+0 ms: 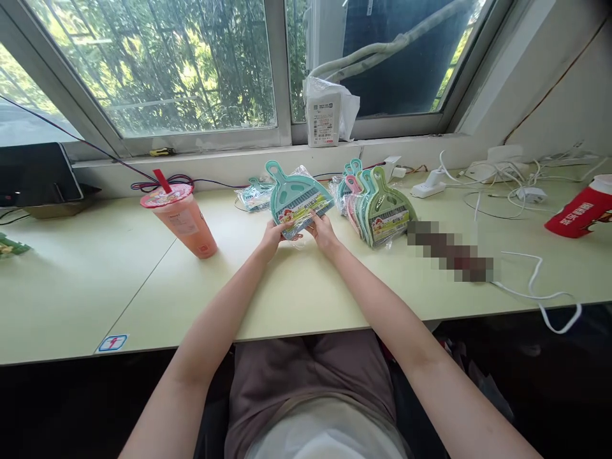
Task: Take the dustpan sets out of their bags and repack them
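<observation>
A teal mini dustpan [289, 186] in clear plastic wrap, with a yellow-green label across its lower part, is held tilted above the table. My left hand [274, 238] grips its lower left edge, and my right hand [323, 231] has its fingers on the lower right of the label. Just right of it, several wrapped dustpans in teal, pink and green lean together, a green dustpan [389, 203] foremost. Behind my held dustpan, another wrapped teal pack [257, 195] lies on the table.
A pink drink cup [184, 223] with a red straw stands left on the pale table [201, 299]. A dark screen [38, 172] is far left. White cables, a power strip [429, 183] and a red cup [581, 209] are right. A wrapped box [323, 119] sits on the windowsill.
</observation>
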Demonstrator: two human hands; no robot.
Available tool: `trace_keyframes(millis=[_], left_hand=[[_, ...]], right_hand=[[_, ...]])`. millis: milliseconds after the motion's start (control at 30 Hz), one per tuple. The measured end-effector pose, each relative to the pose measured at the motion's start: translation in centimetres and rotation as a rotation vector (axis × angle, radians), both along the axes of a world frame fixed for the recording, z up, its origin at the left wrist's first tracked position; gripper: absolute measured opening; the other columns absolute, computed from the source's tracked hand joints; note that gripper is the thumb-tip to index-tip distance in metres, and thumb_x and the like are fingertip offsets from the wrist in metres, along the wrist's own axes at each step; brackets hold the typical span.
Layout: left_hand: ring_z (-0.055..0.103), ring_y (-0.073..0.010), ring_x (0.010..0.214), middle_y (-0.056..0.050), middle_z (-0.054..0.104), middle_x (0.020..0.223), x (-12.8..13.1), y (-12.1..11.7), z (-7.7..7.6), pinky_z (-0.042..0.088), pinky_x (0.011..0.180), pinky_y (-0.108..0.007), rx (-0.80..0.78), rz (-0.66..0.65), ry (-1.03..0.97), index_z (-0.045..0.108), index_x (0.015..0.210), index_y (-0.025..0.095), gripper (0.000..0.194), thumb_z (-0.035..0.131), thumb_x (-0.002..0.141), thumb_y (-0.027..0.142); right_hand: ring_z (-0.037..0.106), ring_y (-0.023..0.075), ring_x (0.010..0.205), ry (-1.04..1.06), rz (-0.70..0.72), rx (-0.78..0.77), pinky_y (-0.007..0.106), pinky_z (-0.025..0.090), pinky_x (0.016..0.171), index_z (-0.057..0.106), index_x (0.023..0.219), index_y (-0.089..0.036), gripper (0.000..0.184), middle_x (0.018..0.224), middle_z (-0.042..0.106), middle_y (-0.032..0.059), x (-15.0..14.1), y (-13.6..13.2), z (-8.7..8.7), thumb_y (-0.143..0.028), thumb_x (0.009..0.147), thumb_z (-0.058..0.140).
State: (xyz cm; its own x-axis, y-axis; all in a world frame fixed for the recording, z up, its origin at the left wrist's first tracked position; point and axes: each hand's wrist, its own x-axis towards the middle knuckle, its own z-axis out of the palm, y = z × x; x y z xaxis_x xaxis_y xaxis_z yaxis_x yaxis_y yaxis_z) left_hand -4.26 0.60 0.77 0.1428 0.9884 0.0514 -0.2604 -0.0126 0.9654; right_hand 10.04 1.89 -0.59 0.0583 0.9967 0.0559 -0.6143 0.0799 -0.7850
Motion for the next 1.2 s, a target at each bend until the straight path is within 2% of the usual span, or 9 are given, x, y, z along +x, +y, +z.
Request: trace_keyframes(millis=[133, 333, 533, 633, 733, 833, 933, 1067, 1200], left_hand=[[0.071, -0.0246, 0.076, -0.014, 0.071, 0.100, -0.2, -0.3, 0.1, 0.062, 0.066, -0.038, 0.010, -0.004, 0.003, 0.059, 0.107, 0.009, 0.047, 0.075, 0.065, 0.021], [0.070, -0.0198, 0.065, -0.013, 0.072, 0.104, 0.1, -0.8, -0.3, 0.060, 0.061, -0.033, -0.056, -0.081, 0.070, 0.059, 0.113, 0.012, 0.047, 0.075, 0.071, 0.026], [0.071, -0.0208, 0.062, -0.014, 0.071, 0.105, 0.3, -0.9, -0.4, 0.059, 0.061, -0.033, -0.082, -0.052, 0.097, 0.057, 0.121, 0.013, 0.056, 0.075, 0.073, 0.035], [0.072, -0.0234, 0.067, -0.016, 0.071, 0.108, -0.3, -1.2, 0.2, 0.058, 0.063, -0.032, -0.085, -0.192, 0.151, 0.057, 0.123, 0.015, 0.061, 0.075, 0.074, 0.047], [0.073, -0.0264, 0.082, -0.017, 0.069, 0.115, -0.6, -1.4, 0.6, 0.058, 0.069, -0.034, -0.067, -0.318, 0.168, 0.058, 0.125, 0.019, 0.062, 0.065, 0.078, 0.060], [0.072, -0.0245, 0.088, -0.014, 0.067, 0.120, -0.6, -1.5, 0.7, 0.059, 0.072, -0.034, 0.007, -0.186, 0.123, 0.056, 0.124, 0.020, 0.057, 0.064, 0.080, 0.057], [0.072, -0.0208, 0.073, -0.014, 0.069, 0.114, -0.7, -1.4, 0.7, 0.059, 0.069, -0.034, 0.025, -0.133, 0.142, 0.054, 0.121, 0.017, 0.056, 0.075, 0.075, 0.042], [0.066, -0.0173, 0.055, -0.012, 0.072, 0.098, -1.3, -1.0, 1.0, 0.057, 0.055, -0.033, -0.011, -0.144, 0.168, 0.055, 0.116, 0.014, 0.052, 0.075, 0.071, 0.031], [0.059, -0.0129, 0.047, -0.004, 0.068, 0.076, -2.6, 0.2, 1.0, 0.049, 0.043, -0.025, -0.083, -0.003, 0.099, 0.058, 0.104, 0.014, 0.039, 0.071, 0.068, 0.021]], right_hand=[[0.070, 0.0151, 0.085, -0.037, 0.044, 0.066, 0.034, 0.059, 0.086, 0.062, 0.091, -0.016, 0.018, 0.089, 0.073, 0.0021, 0.0, 0.1, -0.3, -0.009, 0.076, 0.069], [0.070, 0.0153, 0.078, -0.036, -0.083, -0.001, 0.034, 0.060, 0.080, 0.062, 0.087, -0.015, 0.023, 0.080, 0.072, 0.0009, 0.2, -0.1, -0.3, -0.002, 0.069, 0.069], [0.070, 0.0146, 0.074, -0.012, -0.126, 0.027, 0.032, 0.061, 0.075, 0.062, 0.088, -0.016, 0.029, 0.080, 0.072, 0.0004, 0.3, -0.1, -0.1, -0.003, 0.065, 0.072], [0.070, 0.0146, 0.074, 0.017, -0.148, -0.014, 0.031, 0.062, 0.073, 0.062, 0.086, -0.017, 0.028, 0.081, 0.072, 0.0004, 0.2, -0.1, 0.1, -0.002, 0.064, 0.071], [0.070, 0.0147, 0.076, 0.046, -0.151, -0.027, 0.031, 0.062, 0.074, 0.061, 0.083, -0.017, 0.025, 0.082, 0.072, 0.0005, 0.3, -0.1, 0.2, -0.003, 0.064, 0.070], [0.070, 0.0154, 0.077, 0.047, -0.145, -0.031, 0.033, 0.062, 0.075, 0.061, 0.082, -0.018, 0.026, 0.082, 0.072, 0.0001, 0.4, -0.2, 0.3, -0.003, 0.063, 0.071], [0.070, 0.0151, 0.076, 0.038, -0.139, -0.046, 0.032, 0.063, 0.074, 0.061, 0.082, -0.018, 0.027, 0.081, 0.073, -0.0004, 0.0, -0.5, 0.2, -0.003, 0.063, 0.071], [0.071, 0.0143, 0.071, 0.011, -0.091, -0.081, 0.028, 0.063, 0.069, 0.061, 0.079, -0.018, 0.024, 0.078, 0.073, -0.0007, -0.5, -0.8, 0.6, -0.004, 0.063, 0.071], [0.072, 0.0185, 0.066, -0.132, 0.053, -0.061, 0.033, 0.063, 0.062, 0.062, 0.079, -0.016, 0.015, 0.073, 0.073, 0.0043, 0.1, -0.6, 1.6, -0.015, 0.068, 0.073]])
